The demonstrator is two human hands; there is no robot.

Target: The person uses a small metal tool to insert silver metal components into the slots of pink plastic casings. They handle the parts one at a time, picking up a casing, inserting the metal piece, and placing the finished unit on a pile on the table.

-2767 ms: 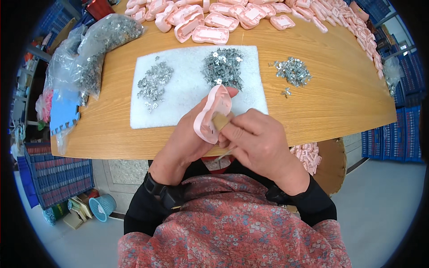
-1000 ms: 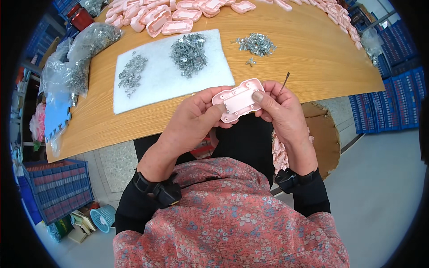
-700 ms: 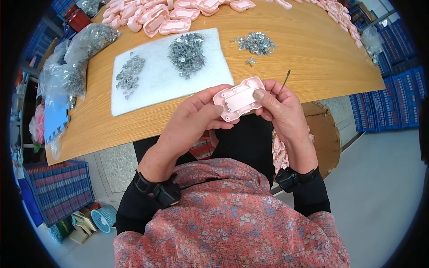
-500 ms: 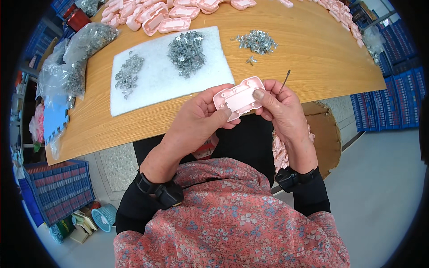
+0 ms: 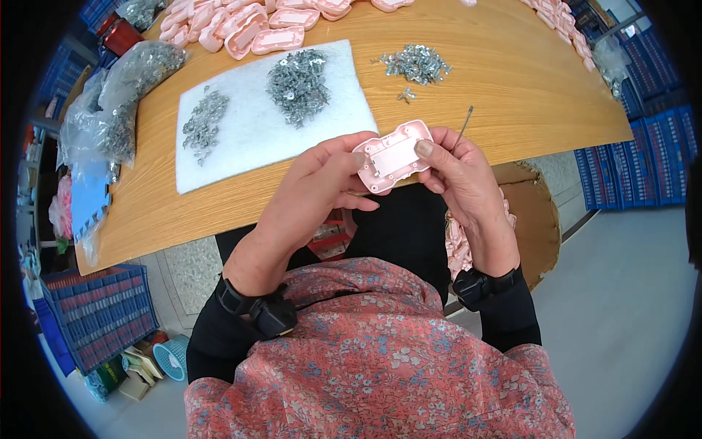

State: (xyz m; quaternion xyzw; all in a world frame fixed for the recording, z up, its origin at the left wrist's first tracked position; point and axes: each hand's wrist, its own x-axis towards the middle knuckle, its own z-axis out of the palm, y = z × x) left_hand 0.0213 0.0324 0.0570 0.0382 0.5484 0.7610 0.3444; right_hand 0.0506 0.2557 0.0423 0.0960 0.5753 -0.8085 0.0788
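Note:
A pink plastic casing half (image 5: 396, 159), its hollow ribbed side up, is held between both hands above the table's near edge. My left hand (image 5: 311, 179) pinches its left end with thumb and index finger, while the lower fingers stick out loosely beneath. A small metal piece (image 5: 376, 173) shows in the casing near that end. My right hand (image 5: 468, 175) grips the right end, thumb on the inner face. From the same hand a thin dark metal rod (image 5: 466, 123) points upward; its lower part is hidden by the fingers.
A white foam sheet (image 5: 241, 139) bears two piles of small metal clips (image 5: 298, 86). Another metal pile (image 5: 418, 64) lies to its right. Pink casings (image 5: 278, 39) crowd the far edge. Clear bags of metal parts (image 5: 121, 110) stand left; a cardboard box (image 5: 537, 219) is below right.
My left thumb has drawn back from the casing's inside toward its left edge, and the lower left fingers have loosened. The casing has turned slightly, uncovering its lower left corner.

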